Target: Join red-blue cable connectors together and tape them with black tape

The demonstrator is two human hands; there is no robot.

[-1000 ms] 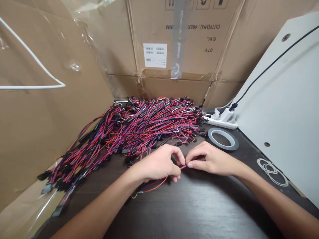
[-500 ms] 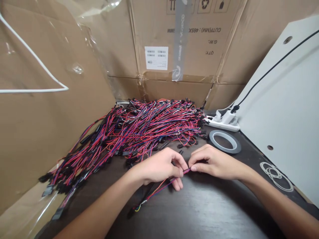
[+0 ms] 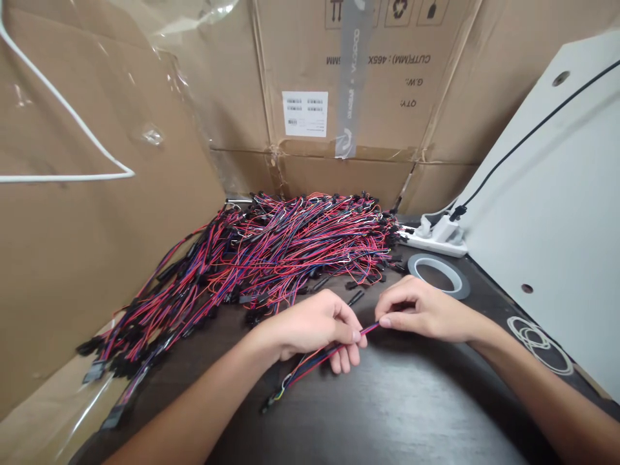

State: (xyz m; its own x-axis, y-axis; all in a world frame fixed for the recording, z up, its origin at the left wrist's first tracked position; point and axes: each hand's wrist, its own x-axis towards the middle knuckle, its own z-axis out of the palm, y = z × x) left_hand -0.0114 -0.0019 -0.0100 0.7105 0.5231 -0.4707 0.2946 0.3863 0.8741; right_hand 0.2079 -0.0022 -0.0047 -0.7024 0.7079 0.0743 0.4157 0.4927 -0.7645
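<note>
A slim bundle of red, blue and orange plastic-coated wires [image 3: 370,327] stretched between the two hands above the dark brown tabletop [image 3: 387,413]. The bare left hand [image 3: 327,329] pinched it, and its loose length slanted out under that palm toward the lower left. The bare right hand [image 3: 411,311] gripped it between thumb and forefinger, near the left fingertips.

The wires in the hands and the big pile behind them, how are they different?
The held wires make a thin bundle; the pile is a broad heap. The left hand and right hand pinch the held wires; the pile lies on the table. Both show red, blue and black.
</note>
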